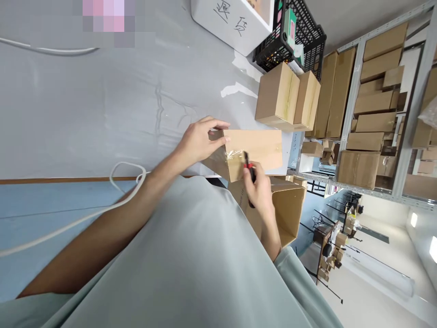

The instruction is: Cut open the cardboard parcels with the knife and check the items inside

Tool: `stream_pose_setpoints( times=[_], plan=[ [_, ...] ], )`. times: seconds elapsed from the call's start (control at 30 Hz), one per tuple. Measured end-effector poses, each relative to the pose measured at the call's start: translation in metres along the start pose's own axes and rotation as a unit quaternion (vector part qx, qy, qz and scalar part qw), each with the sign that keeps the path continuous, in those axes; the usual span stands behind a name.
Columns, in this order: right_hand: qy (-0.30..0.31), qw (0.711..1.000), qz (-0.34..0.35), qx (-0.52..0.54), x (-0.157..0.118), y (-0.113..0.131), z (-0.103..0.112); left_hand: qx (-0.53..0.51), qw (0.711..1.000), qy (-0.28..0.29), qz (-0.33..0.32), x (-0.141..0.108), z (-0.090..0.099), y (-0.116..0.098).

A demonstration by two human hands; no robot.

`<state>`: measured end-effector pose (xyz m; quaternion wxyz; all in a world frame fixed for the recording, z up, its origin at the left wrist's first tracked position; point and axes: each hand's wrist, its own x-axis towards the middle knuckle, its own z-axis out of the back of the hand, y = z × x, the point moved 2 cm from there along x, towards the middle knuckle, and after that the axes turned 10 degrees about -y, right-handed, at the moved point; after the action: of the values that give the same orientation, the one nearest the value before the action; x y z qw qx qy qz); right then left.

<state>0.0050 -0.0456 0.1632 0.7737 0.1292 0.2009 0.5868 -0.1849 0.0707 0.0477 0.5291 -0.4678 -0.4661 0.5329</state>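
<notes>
A taped cardboard box [262, 148] lies at the near edge of the grey table. My left hand [201, 139] grips the box's left end, with the thumb on the top edge and the fingers along the far side. In my right hand [259, 184] is a black and red utility knife [249, 167]. The knife's tip is over the box's top face, close to a shiny strip of clear tape [235, 155]. Whether the blade touches the cardboard I cannot tell.
Two closed cardboard boxes [278, 93] stand beyond, before a black plastic crate [309, 36] and a white bin [232, 23] with handwriting. An open carton [290, 209] stands below the table edge at right. A white cable [128, 196] crosses near my left arm. Shelves [362, 86] of boxes rise at right.
</notes>
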Motion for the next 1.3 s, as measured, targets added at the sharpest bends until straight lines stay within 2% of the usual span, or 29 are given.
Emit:
stream_pose_setpoints(
  times=[0.1, 0.2, 0.3, 0.5, 0.83, 1.07, 1.3],
  plan=[
    [0.021, 0.999, 0.025, -0.041, -0.005, 0.032, -0.011, -0.004, 1.0, 0.007, -0.002, 0.002, 0.001, 0.0],
    [0.042, 0.996, 0.028, -0.079, 0.001, 0.046, -0.015, -0.018, 1.0, 0.006, -0.005, 0.002, 0.0, 0.002],
    [0.056, 0.992, 0.026, -0.111, 0.005, 0.051, -0.017, -0.027, 1.0, 0.001, -0.008, 0.002, -0.002, 0.004],
    [0.047, 0.985, 0.027, -0.166, 0.001, 0.063, -0.016, -0.022, 1.0, 0.009, 0.002, 0.002, -0.003, 0.002],
    [0.061, 0.977, 0.018, -0.203, -0.001, 0.072, -0.018, -0.038, 0.999, 0.003, 0.011, 0.002, -0.004, 0.003],
    [0.064, 0.963, -0.014, -0.263, -0.005, 0.083, -0.029, -0.042, 0.999, 0.003, 0.007, 0.0, -0.003, 0.0],
    [0.063, 0.96, -0.039, -0.27, -0.013, 0.086, -0.031, -0.037, 0.999, 0.004, 0.011, 0.0, -0.003, 0.001]
  ],
)
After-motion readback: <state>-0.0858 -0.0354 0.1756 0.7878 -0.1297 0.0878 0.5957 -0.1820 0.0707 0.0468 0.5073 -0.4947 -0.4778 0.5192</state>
